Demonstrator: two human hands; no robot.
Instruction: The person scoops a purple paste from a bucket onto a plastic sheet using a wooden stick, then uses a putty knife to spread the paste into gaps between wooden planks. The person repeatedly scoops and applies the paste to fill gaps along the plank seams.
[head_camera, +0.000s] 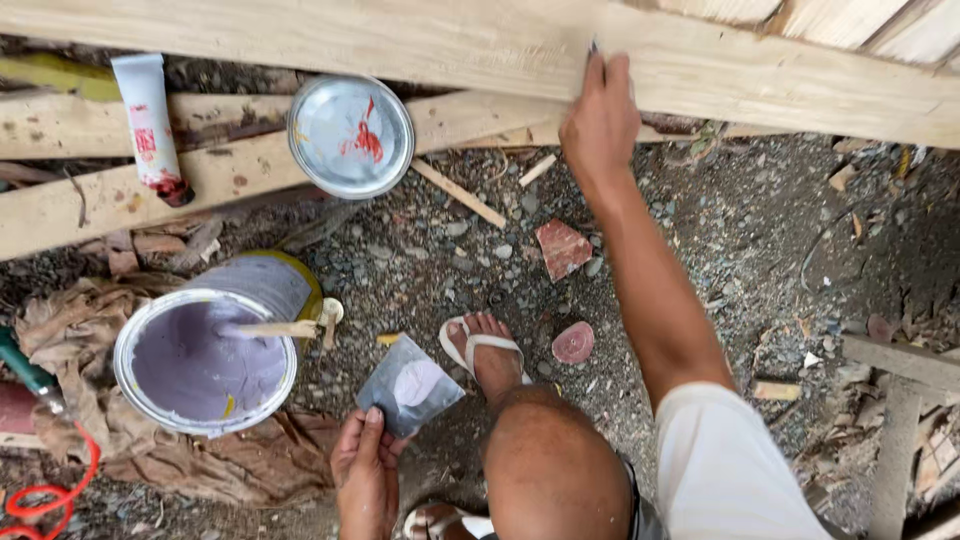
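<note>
Left hand (365, 470): low in the view, fingers clamped on the edge of a flat grey metal scraper plate (408, 386), which carries a pale lilac smear of putty. The plate is held above the gravel ground (760, 250), just beside the sandalled foot (487, 350).

Right hand (600, 115): arm stretched up to the long pale wooden plank (400, 45) that runs across the top of the view; fingers together, pinched on a small dark tool (593, 47) pressed against the plank's face. The tool is mostly hidden by the hand, so its kind cannot be told.

Open can (205, 360): stands on crumpled brown cloth (200, 465) to the left of the plate, filled with lilac putty; a wooden stir stick (285, 328) rests across its rim.

Can lid (350, 135): round, silver, streaked with red, lying on a lower plank (110, 195).

Tube (148, 125): white, red-stained at its open end, lying across the lower planks, left of the lid.

Red stone fragments (563, 247): on the gravel between the foot and the right arm.

Red cord (60, 490): at the lower left corner.
</note>
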